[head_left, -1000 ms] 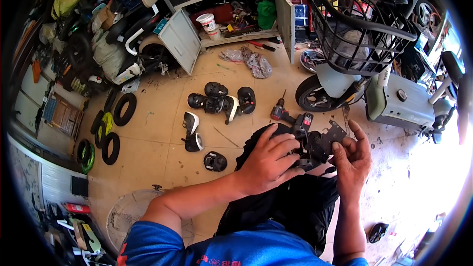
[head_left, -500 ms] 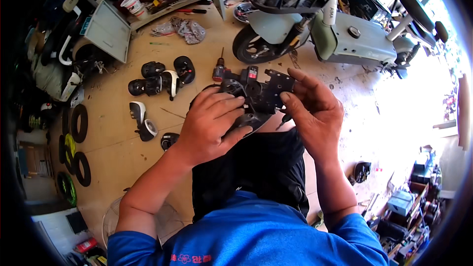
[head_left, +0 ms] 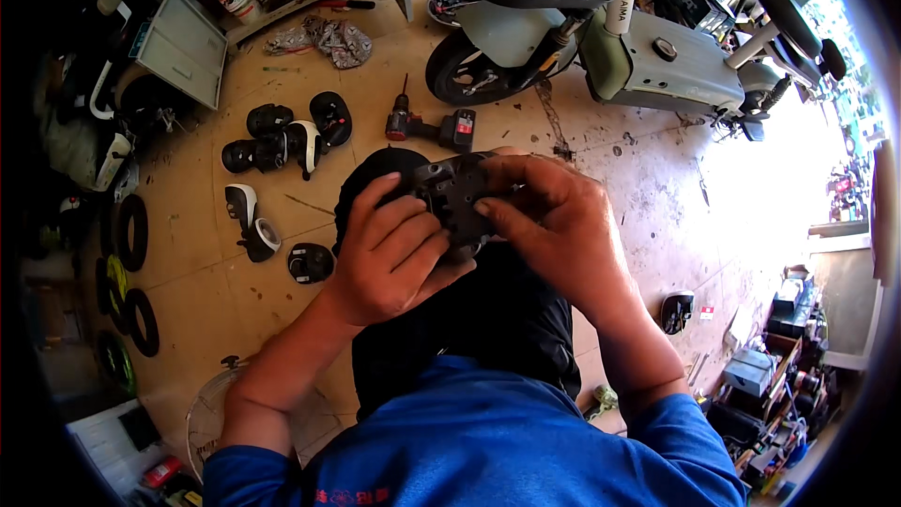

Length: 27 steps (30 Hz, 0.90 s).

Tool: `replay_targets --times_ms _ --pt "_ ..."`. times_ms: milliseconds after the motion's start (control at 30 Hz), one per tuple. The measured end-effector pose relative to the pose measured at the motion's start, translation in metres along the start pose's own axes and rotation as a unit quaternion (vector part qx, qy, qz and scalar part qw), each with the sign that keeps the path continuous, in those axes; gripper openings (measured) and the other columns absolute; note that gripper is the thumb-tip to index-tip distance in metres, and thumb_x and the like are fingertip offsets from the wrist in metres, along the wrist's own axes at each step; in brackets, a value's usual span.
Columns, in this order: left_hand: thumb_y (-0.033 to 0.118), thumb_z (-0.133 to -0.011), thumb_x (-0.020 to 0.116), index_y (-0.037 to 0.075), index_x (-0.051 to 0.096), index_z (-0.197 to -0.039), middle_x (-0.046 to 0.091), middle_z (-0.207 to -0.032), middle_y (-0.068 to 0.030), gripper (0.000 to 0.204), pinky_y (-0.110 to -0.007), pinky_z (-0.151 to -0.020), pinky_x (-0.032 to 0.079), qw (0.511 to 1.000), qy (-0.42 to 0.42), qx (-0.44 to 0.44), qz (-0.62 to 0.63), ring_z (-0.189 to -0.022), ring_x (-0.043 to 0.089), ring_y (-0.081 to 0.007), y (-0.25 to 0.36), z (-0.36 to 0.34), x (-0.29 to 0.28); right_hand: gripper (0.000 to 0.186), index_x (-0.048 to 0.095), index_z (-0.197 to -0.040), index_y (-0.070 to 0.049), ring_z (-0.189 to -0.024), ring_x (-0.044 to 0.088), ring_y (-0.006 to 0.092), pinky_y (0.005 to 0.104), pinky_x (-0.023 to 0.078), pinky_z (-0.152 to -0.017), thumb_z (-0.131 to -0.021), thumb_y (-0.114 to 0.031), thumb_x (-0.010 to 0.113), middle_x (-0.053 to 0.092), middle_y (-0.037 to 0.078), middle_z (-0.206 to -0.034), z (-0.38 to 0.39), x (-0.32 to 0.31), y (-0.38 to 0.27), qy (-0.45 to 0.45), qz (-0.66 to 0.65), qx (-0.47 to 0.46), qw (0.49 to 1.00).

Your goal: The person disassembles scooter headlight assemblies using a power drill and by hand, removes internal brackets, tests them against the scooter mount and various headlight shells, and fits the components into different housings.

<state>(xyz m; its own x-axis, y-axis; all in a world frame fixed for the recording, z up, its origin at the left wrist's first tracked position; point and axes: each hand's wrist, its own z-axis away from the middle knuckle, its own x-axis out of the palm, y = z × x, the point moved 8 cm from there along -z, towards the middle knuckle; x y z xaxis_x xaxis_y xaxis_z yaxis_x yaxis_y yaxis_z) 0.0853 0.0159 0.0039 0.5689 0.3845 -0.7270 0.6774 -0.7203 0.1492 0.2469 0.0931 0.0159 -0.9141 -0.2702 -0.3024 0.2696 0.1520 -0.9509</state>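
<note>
My left hand point(head_left: 389, 258) is closed around a black plastic housing point(head_left: 435, 175) held above my lap; much of it is hidden by the fingers. A flat black plate with small holes point(head_left: 459, 195) lies over the housing, pinched between thumb and fingers of my right hand point(head_left: 554, 211). Whether the plate is seated in the housing or only rests against it, I cannot tell. On the floor just beyond my hands lies a red and black cordless drill point(head_left: 427, 127), its bit pointing away from me.
Black and white moulded parts point(head_left: 282, 141) lie on the floor at left, with a smaller black part point(head_left: 310, 263) nearer me. Tyres point(head_left: 141, 322) lie at far left. An electric scooter point(head_left: 648, 61) stands ahead right. A fan guard point(head_left: 211, 413) is beside my left arm; boxes and tools point(head_left: 760, 371) crowd the right.
My right hand has brought the plate leftward from beside the housing to over it. My view has shifted a little, and the drill now shows whole, apart from the held parts.
</note>
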Motion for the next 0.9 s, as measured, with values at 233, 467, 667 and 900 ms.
replay_targets --times_ms 233,467,667,900 --pt "0.04 -0.063 0.101 0.006 0.045 -0.128 0.054 -0.14 -0.0198 0.093 -0.052 -0.113 0.044 0.943 0.149 -0.278 0.103 -0.129 0.055 -0.041 -0.033 0.027 -0.006 0.028 0.074 -0.114 0.0 -0.088 0.075 0.0298 0.0363 0.059 -0.08 -0.087 -0.007 0.078 0.072 0.017 -0.101 -0.009 0.012 0.006 -0.018 0.03 0.01 0.999" --pt "0.033 -0.057 0.104 0.001 0.042 -0.142 0.052 -0.145 -0.0231 0.11 -0.047 -0.11 0.047 0.929 0.109 -0.312 0.168 -0.13 0.057 -0.04 -0.04 0.041 0.014 0.027 0.077 -0.111 0.0 -0.084 0.075 0.0212 0.032 0.058 -0.076 -0.085 -0.006 0.081 0.075 0.014 -0.099 -0.011 0.02 -0.01 -0.006 0.155 -0.037 0.987" --pt "0.032 -0.058 0.103 0.001 0.046 -0.139 0.054 -0.143 -0.0226 0.104 -0.047 -0.107 0.05 0.936 0.115 -0.295 0.152 -0.127 0.059 -0.0402 -0.039 0.042 0.009 0.026 0.078 -0.11 -0.001 -0.086 0.074 0.0289 0.035 0.058 -0.076 -0.085 -0.005 0.08 0.073 0.016 -0.099 -0.005 0.027 -0.015 0.007 0.184 -0.049 0.982" --pt "0.032 -0.06 0.102 0.003 0.048 -0.139 0.053 -0.144 -0.0224 0.101 -0.048 -0.107 0.05 0.94 0.118 -0.287 0.142 -0.128 0.058 -0.0409 -0.037 0.045 0.009 0.027 0.077 -0.112 -0.002 -0.086 0.074 0.0303 0.0358 0.057 -0.076 -0.086 -0.007 0.079 0.072 0.016 -0.099 -0.002 0.031 -0.022 0.003 0.19 -0.049 0.981"
